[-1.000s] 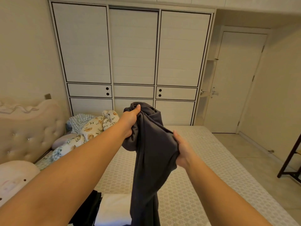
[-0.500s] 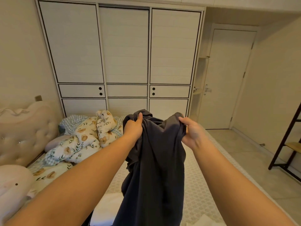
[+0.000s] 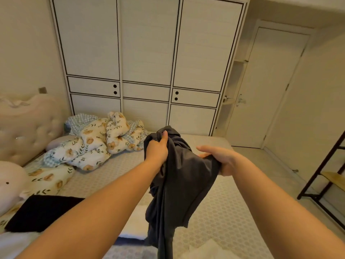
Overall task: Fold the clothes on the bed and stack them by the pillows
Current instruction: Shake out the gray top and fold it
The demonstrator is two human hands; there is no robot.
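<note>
Holding a dark grey soft-fabric garment (image 3: pixel 179 176) up above the bed (image 3: pixel 220 212), the person has both bare arms stretched forward. The left hand (image 3: pixel 156 149) has its fingers curled tight round a bunched upper edge of the cloth, thumb pointing up along it. The right hand (image 3: pixel 221 158) grips another part of the edge lower and further right: its thumb presses the fabric from below while the other fingers lie fairly straight over the top. Between the two hands the cloth sags in folds, and the rest hangs down in a long crumpled drape to the bottom of the view, hiding part of a white folded garment (image 3: pixel 134 221) lying on the patterned mattress. A black folded garment (image 3: pixel 43 212) lies flat on the near left of the bed, just beside a cream pillowcase with a leaf and flower print (image 3: pixel 47 179). A crumpled floral quilt with a checked lining (image 3: pixel 97 143) is heaped at the far left near the tufted beige headboard (image 3: pixel 28 128). A pale pink round pillow (image 3: pixel 9 184) sits at the left edge. Behind the bed stands a white wardrobe with dark trim (image 3: pixel 147 62), with a white door (image 3: pixel 261 90) to its right and a dark metal shelf frame (image 3: pixel 324 174) at the right edge.
</note>
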